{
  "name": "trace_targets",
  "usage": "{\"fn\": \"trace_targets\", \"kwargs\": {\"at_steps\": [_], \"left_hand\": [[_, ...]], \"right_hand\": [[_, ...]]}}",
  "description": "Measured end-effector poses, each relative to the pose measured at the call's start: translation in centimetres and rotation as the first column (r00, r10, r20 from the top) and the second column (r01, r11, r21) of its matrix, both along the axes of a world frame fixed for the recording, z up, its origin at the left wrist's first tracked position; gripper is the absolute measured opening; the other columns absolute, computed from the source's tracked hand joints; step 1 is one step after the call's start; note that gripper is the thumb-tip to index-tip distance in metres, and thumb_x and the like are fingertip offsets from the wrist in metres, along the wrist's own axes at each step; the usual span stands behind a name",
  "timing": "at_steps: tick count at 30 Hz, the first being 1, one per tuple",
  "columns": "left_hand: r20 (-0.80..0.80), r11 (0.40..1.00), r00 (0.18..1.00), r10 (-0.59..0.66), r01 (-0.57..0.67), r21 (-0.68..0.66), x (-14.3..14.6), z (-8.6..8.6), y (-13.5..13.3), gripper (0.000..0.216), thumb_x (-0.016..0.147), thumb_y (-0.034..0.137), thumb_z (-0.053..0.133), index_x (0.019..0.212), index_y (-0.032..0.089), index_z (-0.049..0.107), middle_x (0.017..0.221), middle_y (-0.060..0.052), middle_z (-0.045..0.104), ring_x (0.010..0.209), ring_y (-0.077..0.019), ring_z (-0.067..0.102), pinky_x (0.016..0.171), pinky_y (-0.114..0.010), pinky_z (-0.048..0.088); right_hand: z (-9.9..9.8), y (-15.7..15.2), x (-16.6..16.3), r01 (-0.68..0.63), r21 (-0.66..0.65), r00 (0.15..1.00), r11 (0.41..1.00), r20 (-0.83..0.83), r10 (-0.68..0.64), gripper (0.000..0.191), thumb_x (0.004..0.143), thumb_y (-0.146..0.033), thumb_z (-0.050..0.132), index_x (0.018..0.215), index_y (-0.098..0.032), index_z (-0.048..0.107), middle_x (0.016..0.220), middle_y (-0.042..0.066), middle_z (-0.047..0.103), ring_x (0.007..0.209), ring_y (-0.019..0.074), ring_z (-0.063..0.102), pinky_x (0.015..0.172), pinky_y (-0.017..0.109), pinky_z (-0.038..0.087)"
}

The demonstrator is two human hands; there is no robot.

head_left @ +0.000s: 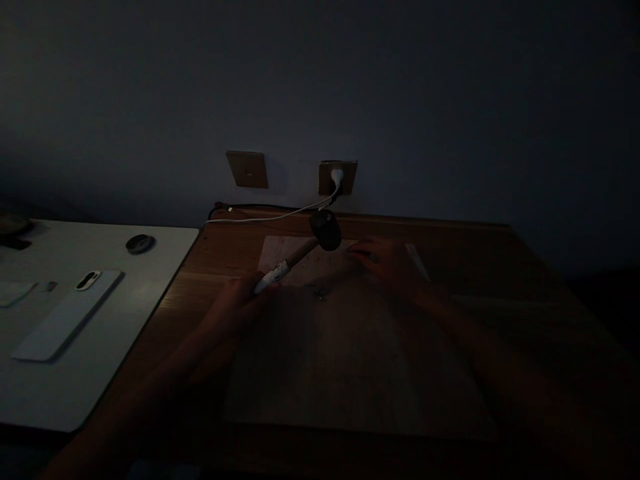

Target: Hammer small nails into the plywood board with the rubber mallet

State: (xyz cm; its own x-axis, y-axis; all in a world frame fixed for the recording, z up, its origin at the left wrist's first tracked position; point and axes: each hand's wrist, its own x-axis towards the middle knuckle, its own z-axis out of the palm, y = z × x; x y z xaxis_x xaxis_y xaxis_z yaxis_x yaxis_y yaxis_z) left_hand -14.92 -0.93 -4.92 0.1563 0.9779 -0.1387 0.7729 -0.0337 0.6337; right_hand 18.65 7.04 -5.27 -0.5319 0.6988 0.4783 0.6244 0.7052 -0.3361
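Observation:
My left hand (245,297) is closed round the pale-wrapped handle of a rubber mallet (326,231). Its black head is raised over the far part of a flat wooden board (320,373). To the right, my right hand (383,257) is at the board's far edge, its fingers drawn together in a pinch. Whatever is between those fingertips is too dark and small to name. A little heap of small metal pieces, perhaps nails, (320,293) lies on the board between the hands. Just beyond the right hand, a thin pale strip (417,261) lies partly hidden.
The board rests on a brown wooden table (500,280) against the wall. On a white table (115,320) at left are a phone (70,320) and a round dark object (141,244). A white cable (280,217) runs to a wall socket (327,177). The light is dim.

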Motion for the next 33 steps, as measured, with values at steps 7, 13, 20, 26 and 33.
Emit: {"fn": "trace_targets", "kwargs": {"at_steps": [7, 13, 20, 26, 33], "left_hand": [[0.009, 1.000, 1.000, -0.015, 0.015, 0.001, -0.2, 0.0, -0.1, 0.052, 0.091, 0.067, 0.044, 0.084, 0.019, 0.063, 0.067, -0.002, 0.063, 0.061, -0.0197, 0.061, 0.053, -0.027, 0.033], [0.012, 1.000, 1.000, -0.010, 0.010, 0.001, -0.2, 0.0, 0.0, 0.054, 0.092, 0.067, 0.042, 0.084, 0.019, 0.064, 0.068, -0.003, 0.064, 0.062, -0.0203, 0.061, 0.054, -0.028, 0.033], [-0.002, 1.000, 1.000, -0.024, 0.024, -0.002, -0.2, -0.1, -0.1, 0.052, 0.093, 0.066, 0.043, 0.087, 0.019, 0.064, 0.071, -0.003, 0.066, 0.063, -0.0205, 0.063, 0.056, -0.027, 0.034], [-0.012, 1.000, 0.999, -0.030, 0.030, -0.009, -0.3, -0.3, -0.1, 0.053, 0.093, 0.067, 0.042, 0.088, 0.019, 0.065, 0.071, -0.004, 0.066, 0.065, -0.0214, 0.065, 0.055, -0.028, 0.034], [0.003, 1.000, 1.000, -0.012, 0.012, 0.012, -0.2, -0.2, -0.2, 0.051, 0.092, 0.065, 0.044, 0.089, 0.019, 0.066, 0.070, -0.003, 0.066, 0.064, -0.0207, 0.064, 0.055, -0.027, 0.034]], "right_hand": [[-1.4, 1.1, -0.7, 0.116, -0.118, 0.985, 0.986, 0.140, -0.100, 0.022, 0.096, -0.016, 0.061, 0.102, -0.022, 0.082, 0.103, 0.010, 0.079, 0.093, 0.0268, 0.075, 0.088, 0.042, 0.059], [-1.9, 0.6, -0.9, 0.138, -0.078, 0.985, 0.987, 0.113, -0.129, 0.024, 0.097, -0.016, 0.057, 0.103, -0.021, 0.081, 0.105, 0.010, 0.079, 0.094, 0.0265, 0.074, 0.088, 0.041, 0.058], [-2.2, 0.7, -1.0, 0.152, -0.094, 0.983, 0.984, 0.122, -0.140, 0.022, 0.096, -0.017, 0.059, 0.102, -0.021, 0.080, 0.105, 0.011, 0.078, 0.097, 0.0270, 0.073, 0.089, 0.041, 0.058], [-2.4, 0.5, -0.9, 0.164, -0.120, 0.982, 0.979, 0.118, -0.150, 0.025, 0.097, -0.016, 0.057, 0.107, -0.020, 0.079, 0.109, 0.011, 0.079, 0.100, 0.0277, 0.074, 0.094, 0.044, 0.059], [-2.5, 0.7, -0.9, 0.174, -0.162, 0.980, 0.971, 0.128, -0.154, 0.025, 0.090, -0.011, 0.062, 0.106, -0.019, 0.079, 0.110, 0.011, 0.080, 0.102, 0.0272, 0.075, 0.095, 0.041, 0.058]]}}
